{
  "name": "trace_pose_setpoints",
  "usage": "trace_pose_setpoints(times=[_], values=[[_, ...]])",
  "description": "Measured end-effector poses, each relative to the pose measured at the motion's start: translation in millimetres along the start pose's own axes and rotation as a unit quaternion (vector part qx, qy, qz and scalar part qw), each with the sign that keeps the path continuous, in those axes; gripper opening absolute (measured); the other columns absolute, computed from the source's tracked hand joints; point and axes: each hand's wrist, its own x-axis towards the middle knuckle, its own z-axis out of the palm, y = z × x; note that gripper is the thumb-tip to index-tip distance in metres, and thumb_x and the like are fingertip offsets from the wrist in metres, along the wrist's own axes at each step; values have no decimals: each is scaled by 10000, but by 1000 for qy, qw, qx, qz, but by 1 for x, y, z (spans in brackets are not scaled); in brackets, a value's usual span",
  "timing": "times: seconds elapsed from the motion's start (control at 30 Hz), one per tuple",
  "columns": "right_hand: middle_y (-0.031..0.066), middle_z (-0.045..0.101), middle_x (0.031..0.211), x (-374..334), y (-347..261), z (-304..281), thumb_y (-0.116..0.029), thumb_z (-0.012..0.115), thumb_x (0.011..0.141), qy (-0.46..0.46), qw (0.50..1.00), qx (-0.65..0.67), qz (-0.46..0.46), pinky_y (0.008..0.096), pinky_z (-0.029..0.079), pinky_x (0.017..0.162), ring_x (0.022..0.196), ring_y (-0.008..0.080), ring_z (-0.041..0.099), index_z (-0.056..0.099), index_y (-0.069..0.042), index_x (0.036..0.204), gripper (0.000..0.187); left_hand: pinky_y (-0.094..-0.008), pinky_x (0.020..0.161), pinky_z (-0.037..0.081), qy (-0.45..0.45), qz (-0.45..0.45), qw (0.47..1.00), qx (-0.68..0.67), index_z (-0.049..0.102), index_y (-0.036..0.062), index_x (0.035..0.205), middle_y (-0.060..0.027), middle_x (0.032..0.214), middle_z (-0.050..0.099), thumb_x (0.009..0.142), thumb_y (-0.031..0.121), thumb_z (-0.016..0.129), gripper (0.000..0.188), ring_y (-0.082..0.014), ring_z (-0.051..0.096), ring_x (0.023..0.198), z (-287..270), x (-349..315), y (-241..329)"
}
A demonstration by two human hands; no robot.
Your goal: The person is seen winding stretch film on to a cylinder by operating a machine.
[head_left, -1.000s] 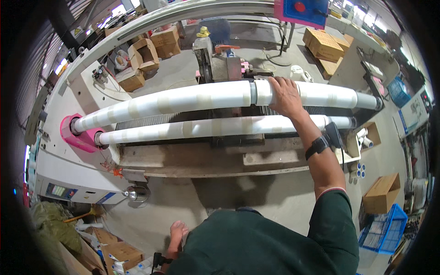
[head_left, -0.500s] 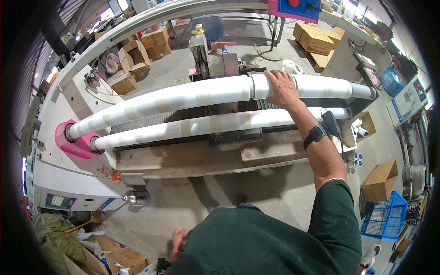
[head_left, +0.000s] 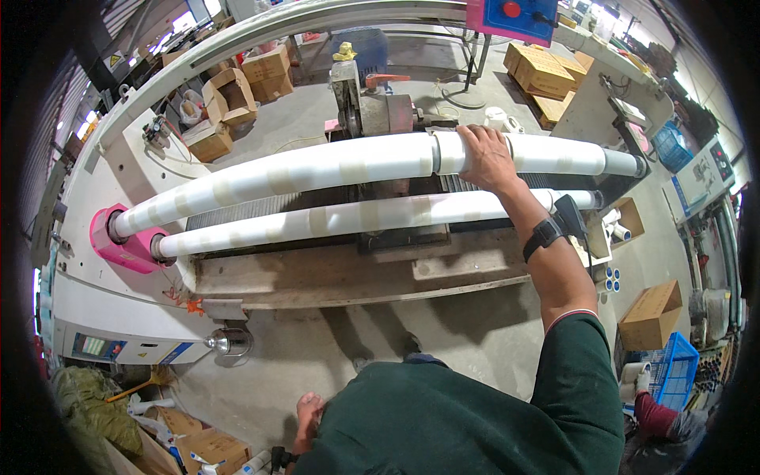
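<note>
A long white roll (head_left: 340,163) on a shaft spans the machine from left to right, with pale tape-like bands along its left part. My right hand (head_left: 486,157) is closed over a short section of it, right of the middle, between two narrow gaps. My fingers lie over the far side. Below it, nearer me, a thinner white roll (head_left: 340,221) runs alongside. Both left ends sit at a pink housing (head_left: 127,241). Down beside my body, away from the machine, my left hand (head_left: 310,409) has loosely curled fingers, with nothing visible in them.
A machine head with an orange lever (head_left: 386,78) stands behind the rolls. A wooden ledge (head_left: 332,285) runs along the front. Cardboard boxes (head_left: 542,70) stand beyond. At lower right, a co-worker's dark red sleeve (head_left: 655,413) and hand show by a blue crate (head_left: 674,370).
A co-worker's dark red sleeve and hand have come into view at lower right, beside a white roll. The view has shifted slightly. My right hand stays on the long white roll.
</note>
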Motion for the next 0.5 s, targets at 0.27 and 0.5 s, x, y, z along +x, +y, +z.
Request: trace_pose_setpoints(times=[0.27, 0.5], values=[[131, 486, 1270, 1, -2, -3, -180, 805, 535, -13, 1000, 3, 3, 429, 307, 1068, 1211, 315, 428, 423, -112, 1298, 856, -287, 726, 462, -36, -7, 999, 30, 418, -77, 1286, -90, 973, 581, 853, 173, 597, 531, -171, 570, 819, -3, 5, -6], [133, 484, 1278, 1, -4, -5, -177, 802, 535, -15, 1000, 3, 7, 425, 309, 1065, 1211, 319, 426, 430, -108, 1292, 847, -279, 711, 470, -52, 7, 997, 54, 422, -89, 1281, -110, 1030, 576, 860, 154, 587, 513, -169, 574, 803, -5, 9, -7]])
